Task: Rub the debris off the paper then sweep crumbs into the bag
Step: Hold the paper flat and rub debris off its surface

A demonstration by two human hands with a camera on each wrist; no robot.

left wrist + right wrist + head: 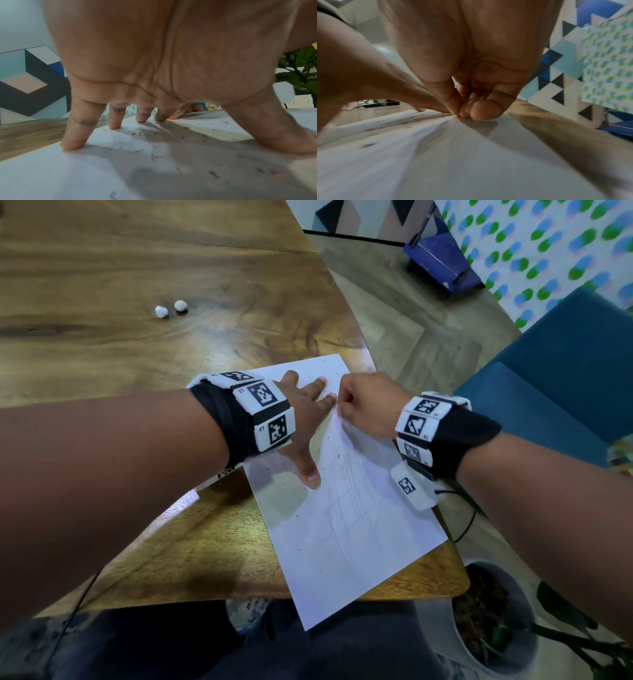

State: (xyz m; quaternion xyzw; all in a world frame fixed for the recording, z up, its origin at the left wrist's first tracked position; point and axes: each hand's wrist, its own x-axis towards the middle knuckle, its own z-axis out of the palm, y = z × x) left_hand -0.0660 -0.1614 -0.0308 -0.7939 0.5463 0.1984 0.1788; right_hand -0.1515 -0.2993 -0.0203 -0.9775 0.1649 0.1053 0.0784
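The paper (pixel 346 508) lay flat on the wooden tabletop (pixel 171 344) at its near right corner, its near corner jutting past the tabletop's edge toward the person's lap; its long axis ran from near to far, tilted a little leftward at the far end. Dark crumbs (pixel 154 157) were scattered over the sheet, thickest around the hands. The left hand (pixel 301 412) rested on the far half of the paper, its grip spread wide, fingertips (pixel 73 146) and thumb pressing the sheet down. Just beside it, the right hand (pixel 366 405) had its grip pressed together, pinching a small orange eraser (pixel 173 117) whose tip touched the paper. A grey pot holding soil and a plant (pixel 493 621) stood on the floor at the near right. Farther off on the tabletop sat two small white lumps (pixel 170 308), well apart from the paper
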